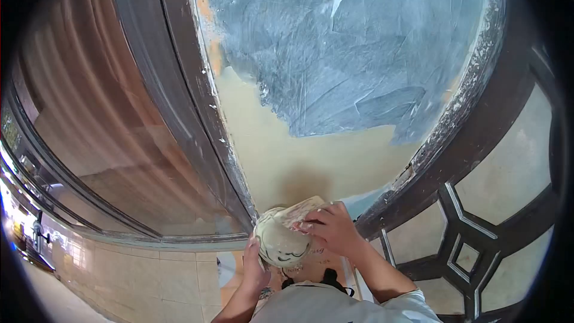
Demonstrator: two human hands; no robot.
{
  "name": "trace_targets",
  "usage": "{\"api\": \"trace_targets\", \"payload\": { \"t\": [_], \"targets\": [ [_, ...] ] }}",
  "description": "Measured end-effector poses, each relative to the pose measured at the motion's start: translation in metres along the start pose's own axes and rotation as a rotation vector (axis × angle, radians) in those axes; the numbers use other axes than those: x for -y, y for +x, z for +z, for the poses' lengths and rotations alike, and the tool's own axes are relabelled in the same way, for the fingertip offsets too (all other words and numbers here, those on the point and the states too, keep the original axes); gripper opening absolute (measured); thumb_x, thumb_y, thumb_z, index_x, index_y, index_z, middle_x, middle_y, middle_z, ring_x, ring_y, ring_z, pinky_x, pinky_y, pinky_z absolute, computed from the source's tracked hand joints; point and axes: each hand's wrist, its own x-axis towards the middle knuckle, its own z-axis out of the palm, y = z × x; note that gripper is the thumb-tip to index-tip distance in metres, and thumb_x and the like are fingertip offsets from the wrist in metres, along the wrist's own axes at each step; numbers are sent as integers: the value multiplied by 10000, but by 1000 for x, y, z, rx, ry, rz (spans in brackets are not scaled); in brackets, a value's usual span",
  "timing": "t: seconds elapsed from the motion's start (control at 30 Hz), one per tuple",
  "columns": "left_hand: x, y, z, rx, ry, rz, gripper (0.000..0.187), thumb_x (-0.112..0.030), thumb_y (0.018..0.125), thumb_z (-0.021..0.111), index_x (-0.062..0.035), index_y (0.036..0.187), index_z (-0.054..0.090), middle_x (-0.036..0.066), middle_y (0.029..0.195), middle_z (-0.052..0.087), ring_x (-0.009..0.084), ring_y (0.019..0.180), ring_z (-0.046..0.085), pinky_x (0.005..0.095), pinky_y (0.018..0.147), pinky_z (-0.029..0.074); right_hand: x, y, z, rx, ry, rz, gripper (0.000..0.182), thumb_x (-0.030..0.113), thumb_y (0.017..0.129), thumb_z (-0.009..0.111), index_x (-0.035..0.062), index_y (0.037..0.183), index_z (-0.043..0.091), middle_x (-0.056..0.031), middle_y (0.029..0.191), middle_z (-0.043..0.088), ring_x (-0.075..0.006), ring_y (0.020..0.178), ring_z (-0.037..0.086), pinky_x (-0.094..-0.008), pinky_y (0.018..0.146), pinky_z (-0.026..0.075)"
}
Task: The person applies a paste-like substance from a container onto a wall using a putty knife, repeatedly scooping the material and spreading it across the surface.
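Observation:
A round tub of pale, creamy filler (282, 240) is in front of my body. My left hand (254, 263) is closed on its left side, with the thumb at the rim. Over the tub's right part, my right hand (332, 227) grips a flat, pale-smeared scraper (304, 209). The scraper's broad edge tilts up across the tub's rim; whether its lower edge touches the filler is hidden by my fingers. Just beyond stands a wall panel, its upper part coated blue-grey (341, 60) in streaks and its lower part bare beige (269, 155).
A dark, paint-spotted frame (209, 125) borders the panel on the left, and another dark frame (454, 122) on the right. Brown curtains (101, 96) hang behind glass at left. A patterned dark door (472, 233) stands at right. Tiled floor (173, 275) lies below.

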Motion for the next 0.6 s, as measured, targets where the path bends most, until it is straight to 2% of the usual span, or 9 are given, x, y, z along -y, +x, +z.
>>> {"api": "trace_targets", "payload": {
  "t": [0.13, 0.23, 0.3, 0.37, 0.5, 0.57, 0.6],
  "targets": [
    [-20, -11, 36, 38, 7, 72, 463, -302, 1002, 445, -67, 1401, 440, 88, 1347, 549, 215, 1254, 537, 366, 1047, 429, -5, -2, -9, 21, -1, 45, 333, 150, 730, 722, 239, 1050, 705, 69, 1084, 614, -195, 1008, 569, -414, 872, 402],
    [-15, -9, 39, 50, 18, 100, 482, -309, 1006, 446, -65, 1420, 415, 97, 1370, 528, 228, 1273, 520, 381, 1062, 417, -11, -5, -8, -2, -14, 11, 355, 145, 721, 728, 233, 1064, 701, 69, 1102, 611, -199, 1012, 569, -412, 869, 401],
    [-11, -9, 44, 50, 19, 116, 490, -310, 1006, 449, -65, 1427, 405, 101, 1378, 520, 236, 1280, 513, 390, 1070, 410, -17, -9, -5, 34, -30, 1, 472, 128, 698, 745, 288, 1139, 692, 74, 1087, 600, -213, 1014, 541, -430, 835, 392],
    [-8, -12, 52, -5, 22, 133, 510, -304, 1005, 461, -59, 1445, 380, 110, 1404, 495, 243, 1305, 489, 404, 1090, 392, -18, -8, -9, 26, -44, -6, 469, 130, 699, 752, 286, 1137, 691, 74, 1083, 598, -213, 1014, 541, -429, 834, 393],
    [-5, -17, 70, 13, 29, 165, 536, -305, 1007, 465, -48, 1463, 348, 122, 1429, 469, 247, 1327, 470, 403, 1105, 376, -26, -8, -9, -14, -62, -6, 428, 148, 723, 759, 279, 1124, 692, 74, 1064, 592, -210, 1010, 540, -425, 831, 395],
    [1, -19, 77, 13, 100, 229, 527, -269, 1031, 398, -1, 1478, 324, 149, 1454, 427, 240, 1349, 415, 384, 1141, 300, -30, -9, -11, -11, -65, -1, 411, 159, 732, 756, 279, 1120, 693, 77, 1057, 591, -206, 1003, 540, -426, 828, 396],
    [5, -19, 78, 13, 100, 230, 527, -269, 1031, 398, -1, 1478, 324, 149, 1454, 427, 240, 1349, 415, 384, 1141, 300, -31, -9, -12, -8, -71, 6, 394, 170, 742, 754, 280, 1115, 693, 80, 1051, 590, -203, 996, 540, -428, 826, 398]
  ]
}}
